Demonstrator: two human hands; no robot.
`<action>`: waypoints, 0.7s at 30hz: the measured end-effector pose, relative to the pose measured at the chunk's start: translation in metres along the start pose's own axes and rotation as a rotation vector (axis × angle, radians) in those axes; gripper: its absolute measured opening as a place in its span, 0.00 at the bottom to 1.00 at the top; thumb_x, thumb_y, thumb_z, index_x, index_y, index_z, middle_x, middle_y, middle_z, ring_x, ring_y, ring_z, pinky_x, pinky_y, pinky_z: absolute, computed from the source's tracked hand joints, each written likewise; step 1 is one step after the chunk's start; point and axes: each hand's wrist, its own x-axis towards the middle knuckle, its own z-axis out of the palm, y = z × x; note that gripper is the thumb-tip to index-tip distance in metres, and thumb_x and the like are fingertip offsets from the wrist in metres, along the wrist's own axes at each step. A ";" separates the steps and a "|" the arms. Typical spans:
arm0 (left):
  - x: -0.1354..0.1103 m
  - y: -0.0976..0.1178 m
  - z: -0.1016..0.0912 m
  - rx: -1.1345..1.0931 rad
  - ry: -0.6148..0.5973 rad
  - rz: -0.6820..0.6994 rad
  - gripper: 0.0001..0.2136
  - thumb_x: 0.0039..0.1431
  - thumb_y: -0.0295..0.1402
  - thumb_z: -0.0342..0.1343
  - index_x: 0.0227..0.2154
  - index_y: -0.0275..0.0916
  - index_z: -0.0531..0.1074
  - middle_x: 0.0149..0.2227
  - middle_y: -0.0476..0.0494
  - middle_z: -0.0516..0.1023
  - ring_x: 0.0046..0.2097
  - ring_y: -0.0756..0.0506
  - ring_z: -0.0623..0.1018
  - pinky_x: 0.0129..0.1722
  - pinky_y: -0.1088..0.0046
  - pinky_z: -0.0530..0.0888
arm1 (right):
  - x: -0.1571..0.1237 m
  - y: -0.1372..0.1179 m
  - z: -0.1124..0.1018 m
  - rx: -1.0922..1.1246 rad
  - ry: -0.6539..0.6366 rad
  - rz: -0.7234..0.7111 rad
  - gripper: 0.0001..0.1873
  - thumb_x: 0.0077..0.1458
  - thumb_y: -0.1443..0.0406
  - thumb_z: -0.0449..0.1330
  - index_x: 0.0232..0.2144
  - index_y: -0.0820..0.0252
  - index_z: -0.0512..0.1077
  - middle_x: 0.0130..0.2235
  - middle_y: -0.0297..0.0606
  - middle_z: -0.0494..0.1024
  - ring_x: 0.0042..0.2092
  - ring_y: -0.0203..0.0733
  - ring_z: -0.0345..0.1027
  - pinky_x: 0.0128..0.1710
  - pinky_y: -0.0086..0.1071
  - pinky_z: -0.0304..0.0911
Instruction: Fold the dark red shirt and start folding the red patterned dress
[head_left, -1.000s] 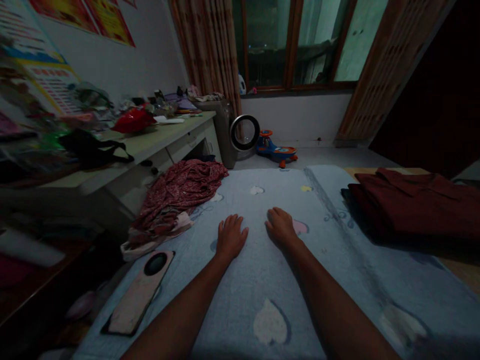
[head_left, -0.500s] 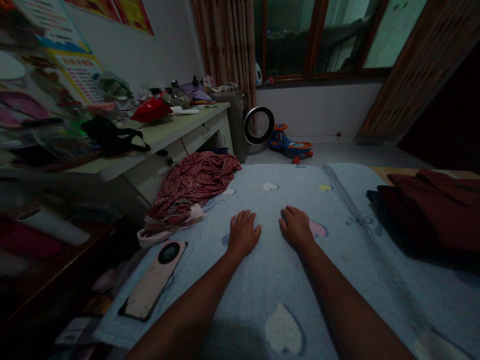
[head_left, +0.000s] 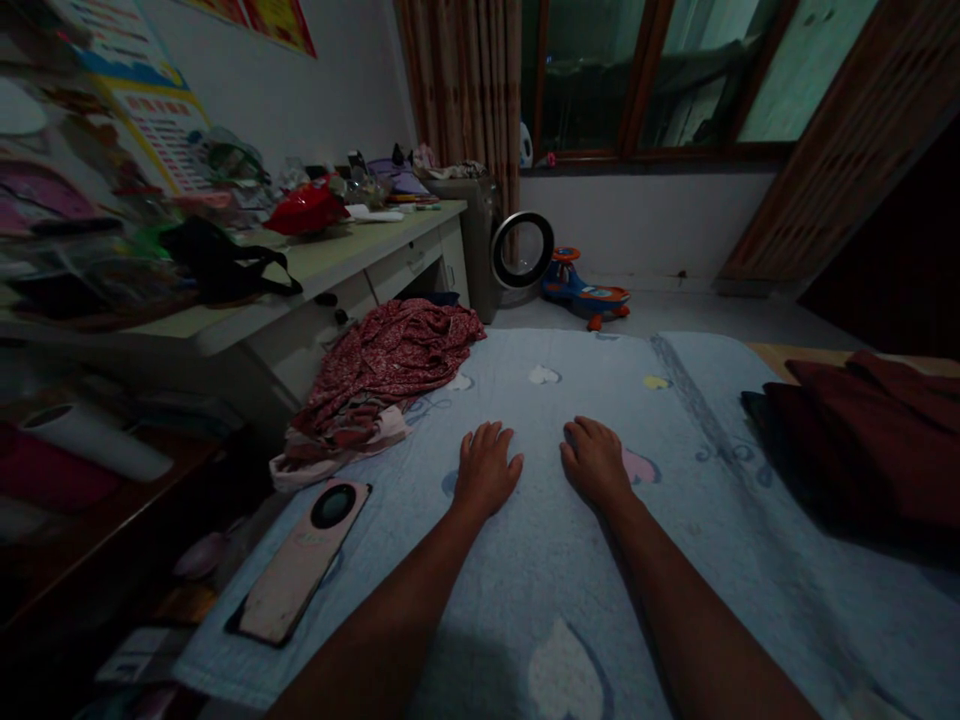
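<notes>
My left hand [head_left: 486, 468] lies palm down on a light blue sheet [head_left: 525, 560] with heart prints, its fingers a little spread. Across a short gap, my right hand [head_left: 594, 460] rests on the same sheet beside a pink heart print, fingers stretched forward and slightly bent. Neither hand holds anything. Left of my left hand are a phone [head_left: 292, 580], back side up, and a heap of red patterned cloth [head_left: 397, 345]. Over on the right lies a stack of folded dark red and black clothes [head_left: 877, 440].
A cluttered desk [head_left: 360, 250] runs along the left wall, with a red bag [head_left: 307, 207] and a black strapped item [head_left: 217, 262] on top. Beyond the bed stand a washing machine with its round door [head_left: 523, 250] open and a blue-orange ride-on toy [head_left: 585, 292].
The view has shifted slightly. Both hands stay in the same place on the sheet, and nothing has been picked up or moved.
</notes>
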 end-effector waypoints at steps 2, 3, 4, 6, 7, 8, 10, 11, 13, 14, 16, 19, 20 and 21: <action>0.001 -0.002 0.000 -0.057 0.002 -0.013 0.19 0.62 0.37 0.52 0.55 0.42 0.67 0.62 0.39 0.67 0.65 0.38 0.62 0.65 0.50 0.55 | 0.000 0.000 0.001 0.003 0.004 0.000 0.18 0.60 0.61 0.52 0.51 0.58 0.70 0.59 0.47 0.69 0.60 0.51 0.58 0.60 0.45 0.48; 0.002 -0.005 0.000 -0.099 0.014 -0.028 0.19 0.62 0.36 0.52 0.55 0.41 0.68 0.62 0.39 0.67 0.64 0.39 0.63 0.65 0.52 0.57 | 0.000 0.000 0.001 0.004 0.005 -0.003 0.18 0.61 0.61 0.52 0.51 0.59 0.71 0.58 0.47 0.69 0.60 0.51 0.58 0.60 0.45 0.48; 0.005 -0.009 0.000 -0.144 0.035 -0.047 0.19 0.61 0.35 0.53 0.54 0.41 0.68 0.62 0.39 0.66 0.64 0.40 0.64 0.65 0.54 0.58 | 0.001 0.000 0.001 0.005 0.005 -0.005 0.18 0.61 0.61 0.52 0.51 0.59 0.71 0.58 0.47 0.69 0.60 0.51 0.58 0.60 0.45 0.48; 0.013 -0.021 -0.002 -0.224 0.103 -0.107 0.19 0.59 0.33 0.53 0.54 0.39 0.68 0.63 0.37 0.64 0.64 0.41 0.65 0.64 0.59 0.62 | 0.001 0.000 0.002 0.006 0.005 -0.006 0.18 0.60 0.62 0.52 0.51 0.59 0.71 0.58 0.47 0.69 0.60 0.51 0.58 0.60 0.44 0.48; 0.018 -0.029 -0.004 -0.249 0.144 -0.147 0.20 0.59 0.32 0.53 0.54 0.38 0.68 0.64 0.36 0.62 0.64 0.41 0.64 0.64 0.60 0.62 | 0.001 0.000 0.002 0.005 0.007 -0.004 0.18 0.60 0.62 0.52 0.51 0.59 0.71 0.58 0.47 0.69 0.60 0.51 0.58 0.60 0.45 0.48; 0.024 -0.037 -0.006 -0.255 0.184 -0.193 0.20 0.58 0.31 0.53 0.54 0.37 0.67 0.64 0.35 0.62 0.65 0.40 0.63 0.64 0.60 0.62 | 0.000 0.000 0.002 0.003 0.012 -0.003 0.18 0.60 0.62 0.52 0.51 0.59 0.71 0.58 0.47 0.69 0.60 0.51 0.58 0.60 0.45 0.48; 0.035 -0.055 -0.013 -0.233 0.245 -0.305 0.22 0.57 0.31 0.53 0.55 0.36 0.66 0.64 0.34 0.61 0.65 0.39 0.63 0.65 0.59 0.61 | 0.000 0.000 0.002 -0.003 0.021 -0.003 0.18 0.60 0.62 0.52 0.51 0.60 0.70 0.58 0.47 0.69 0.59 0.51 0.59 0.60 0.45 0.48; 0.041 -0.064 -0.016 -0.214 0.256 -0.352 0.23 0.56 0.31 0.53 0.56 0.35 0.65 0.64 0.33 0.60 0.65 0.38 0.62 0.65 0.58 0.61 | 0.000 0.000 0.001 -0.005 0.023 -0.005 0.18 0.60 0.62 0.52 0.51 0.60 0.70 0.58 0.47 0.69 0.59 0.52 0.59 0.60 0.45 0.48; 0.049 -0.079 -0.022 -0.161 0.258 -0.408 0.24 0.55 0.30 0.53 0.56 0.32 0.65 0.65 0.31 0.57 0.66 0.36 0.61 0.65 0.59 0.61 | 0.000 -0.001 0.001 -0.006 0.020 -0.007 0.18 0.60 0.62 0.52 0.51 0.60 0.70 0.58 0.47 0.69 0.59 0.52 0.59 0.60 0.45 0.49; 0.053 -0.085 -0.025 -0.123 0.252 -0.417 0.24 0.55 0.29 0.53 0.56 0.31 0.65 0.66 0.30 0.55 0.67 0.35 0.60 0.65 0.58 0.60 | 0.000 -0.001 0.000 -0.005 0.018 -0.006 0.18 0.60 0.62 0.52 0.51 0.60 0.70 0.58 0.47 0.69 0.59 0.52 0.59 0.60 0.45 0.49; 0.058 -0.094 -0.030 -0.044 0.218 -0.431 0.23 0.54 0.26 0.52 0.54 0.29 0.66 0.68 0.28 0.51 0.67 0.32 0.59 0.65 0.56 0.60 | 0.000 -0.001 0.000 -0.001 0.017 -0.001 0.18 0.60 0.62 0.52 0.51 0.60 0.70 0.58 0.47 0.69 0.59 0.51 0.59 0.60 0.44 0.49; 0.066 -0.103 -0.033 0.040 0.154 -0.481 0.21 0.53 0.23 0.49 0.51 0.27 0.68 0.69 0.25 0.47 0.65 0.29 0.61 0.63 0.52 0.61 | 0.000 0.000 0.002 0.004 0.020 0.002 0.18 0.60 0.62 0.52 0.51 0.59 0.70 0.58 0.46 0.69 0.60 0.51 0.59 0.61 0.44 0.48; 0.068 -0.104 -0.034 0.053 0.143 -0.496 0.21 0.53 0.23 0.49 0.52 0.26 0.68 0.69 0.24 0.47 0.64 0.29 0.62 0.62 0.52 0.62 | 0.000 0.001 0.002 0.006 0.021 0.004 0.18 0.60 0.62 0.52 0.51 0.59 0.70 0.58 0.46 0.69 0.60 0.51 0.59 0.61 0.44 0.48; 0.070 -0.105 -0.034 0.062 0.140 -0.506 0.22 0.53 0.22 0.48 0.53 0.26 0.67 0.68 0.23 0.49 0.64 0.29 0.62 0.62 0.52 0.62 | 0.000 0.001 0.002 0.009 0.022 0.005 0.18 0.60 0.62 0.52 0.51 0.59 0.70 0.58 0.46 0.69 0.60 0.51 0.59 0.61 0.44 0.48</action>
